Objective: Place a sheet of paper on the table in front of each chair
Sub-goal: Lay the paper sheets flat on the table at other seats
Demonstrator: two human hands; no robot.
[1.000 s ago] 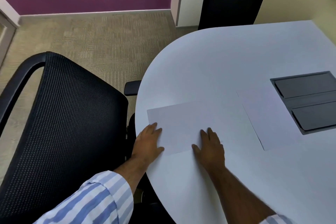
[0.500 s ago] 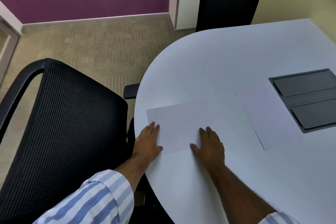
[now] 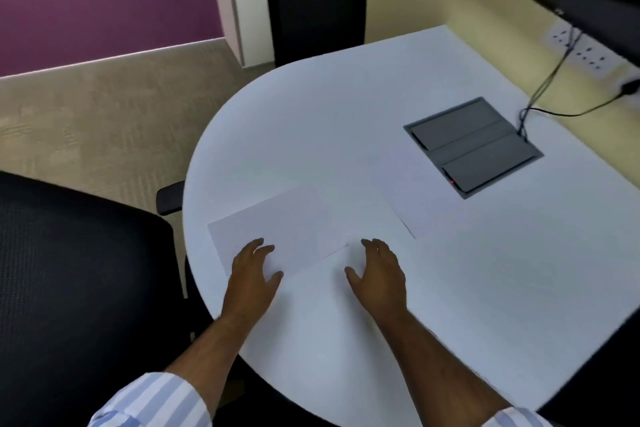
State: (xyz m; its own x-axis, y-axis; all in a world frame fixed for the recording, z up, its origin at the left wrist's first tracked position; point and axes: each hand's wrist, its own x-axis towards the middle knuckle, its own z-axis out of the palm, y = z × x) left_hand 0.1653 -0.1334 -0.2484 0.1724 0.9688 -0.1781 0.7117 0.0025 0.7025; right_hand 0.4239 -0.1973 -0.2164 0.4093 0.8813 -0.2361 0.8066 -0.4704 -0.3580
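Observation:
A white sheet of paper (image 3: 298,225) lies flat near the rounded left end of the white table (image 3: 311,121), in front of the black mesh chair (image 3: 76,281). My left hand (image 3: 254,270) rests with spread fingers on the sheet's near left corner. Just off the sheet's near right corner hovers my right hand (image 3: 379,272), fingers apart, holding nothing. A second white sheet (image 3: 412,198) lies farther right, its far corner by the grey cable hatch.
A grey cable hatch (image 3: 472,146) is set into the table top, with a black cable (image 3: 547,80) running from it to wall sockets. A black panel (image 3: 317,0) stands beyond the table. Carpet covers the floor at left.
My right hand has slid off the sheet toward me and lifted slightly. My view has swung up and right, showing the sockets and cable. The sheet stays put.

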